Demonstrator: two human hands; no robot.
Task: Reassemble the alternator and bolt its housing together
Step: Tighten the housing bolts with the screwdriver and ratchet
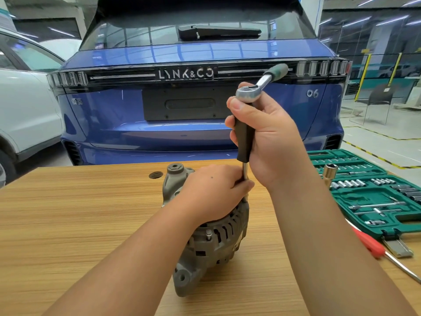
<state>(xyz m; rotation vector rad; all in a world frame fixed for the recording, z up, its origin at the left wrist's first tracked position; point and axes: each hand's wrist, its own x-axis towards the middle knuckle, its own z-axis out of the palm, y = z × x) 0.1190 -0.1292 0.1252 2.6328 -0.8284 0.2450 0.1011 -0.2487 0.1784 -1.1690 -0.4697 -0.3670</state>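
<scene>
Alternator (211,236) sits upright on the wooden desk (79,213) right in front of me, a cast-metal lump that I judge heavy and rigid, with slotted vents and mounting ears giving plenty of edges to brace against. My left hand (211,192) cups its top, fingers pinching the thin steel extension shaft (245,172) where it meets a housing bolt I can't see. My right hand (262,137) is wrapped around the black driver grip (245,137), with the ratchet (250,93) on top. Smooth metal could slip, so I'd hold the body down by its finned rim.
</scene>
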